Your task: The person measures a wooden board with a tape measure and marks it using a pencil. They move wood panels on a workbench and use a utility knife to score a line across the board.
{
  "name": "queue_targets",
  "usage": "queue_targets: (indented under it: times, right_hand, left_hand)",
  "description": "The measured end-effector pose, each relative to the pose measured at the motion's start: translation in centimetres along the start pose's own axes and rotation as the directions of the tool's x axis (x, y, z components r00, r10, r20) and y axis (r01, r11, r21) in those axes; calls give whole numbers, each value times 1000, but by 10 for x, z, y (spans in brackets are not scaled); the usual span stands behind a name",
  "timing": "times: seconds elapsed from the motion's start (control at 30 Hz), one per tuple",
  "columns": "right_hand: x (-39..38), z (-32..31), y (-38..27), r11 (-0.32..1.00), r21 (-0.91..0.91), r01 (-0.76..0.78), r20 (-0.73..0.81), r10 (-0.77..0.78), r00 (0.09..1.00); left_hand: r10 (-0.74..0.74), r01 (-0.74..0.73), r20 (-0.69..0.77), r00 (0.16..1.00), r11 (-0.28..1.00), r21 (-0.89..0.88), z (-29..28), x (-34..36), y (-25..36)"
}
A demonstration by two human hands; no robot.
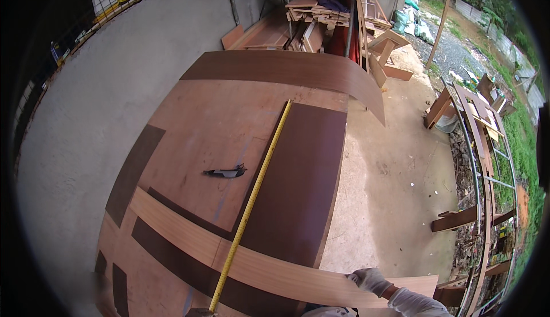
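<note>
A yellow tape measure [252, 199] is drawn out along the long side of a dark brown panel [298, 185] and crosses a pale wood board [275, 267]. At the bottom edge my left hand [199, 312] is at the tape's near end; only a sliver of it shows, closed on the tape measure. My right hand [369, 281], in a light glove, grips the pale board towards its right end, fingers at the far edge. A grey and black utility knife [225, 172] lies on the worktable left of the tape.
Dark strips [134, 171] lie on the worktable [195, 119]. A long brown sheet [275, 67] spans its far end, its right end drooping past the edge. Stacked timber [318, 16] stands behind. A grey wall [86, 116] runs left; a metal frame [481, 173] stands right.
</note>
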State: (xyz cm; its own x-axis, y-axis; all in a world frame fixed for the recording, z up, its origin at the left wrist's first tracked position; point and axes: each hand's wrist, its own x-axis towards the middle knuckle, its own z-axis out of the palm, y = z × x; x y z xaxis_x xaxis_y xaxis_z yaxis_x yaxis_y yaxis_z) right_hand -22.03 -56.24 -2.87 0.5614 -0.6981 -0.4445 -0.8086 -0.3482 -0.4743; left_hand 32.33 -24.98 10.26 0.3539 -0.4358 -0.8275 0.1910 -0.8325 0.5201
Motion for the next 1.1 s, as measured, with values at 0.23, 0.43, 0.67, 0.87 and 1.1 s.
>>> queue_targets:
  times: [0.23, 0.43, 0.67, 0.87, 1.1]
  right_hand:
    - [-9, 7, 18, 998, -58, 17, -101, -23, 995]
    - [11, 12, 0, 993, 64, 99, -145, -88, 986]
    - [4, 17, -3, 994, 111, 14, -189, 7, 982]
    - [8, 14, -7, 993, 109, 47, -165, -29, 986]
    - [9, 14, -1, 994, 88, 69, -206, -50, 977]
  left_hand:
    - [-8, 13, 72, 997, 997, -79, 6, 18, 25]
    - [-211, 211, 15, 977, 962, -171, -44, 49, -68]
    - [-122, 133, 94, 988, 984, -120, -43, 73, -56]
    - [-102, 115, 99, 990, 985, -131, -48, 69, -64]
    - [-110, 135, 144, 983, 975, -176, -52, 82, -65]
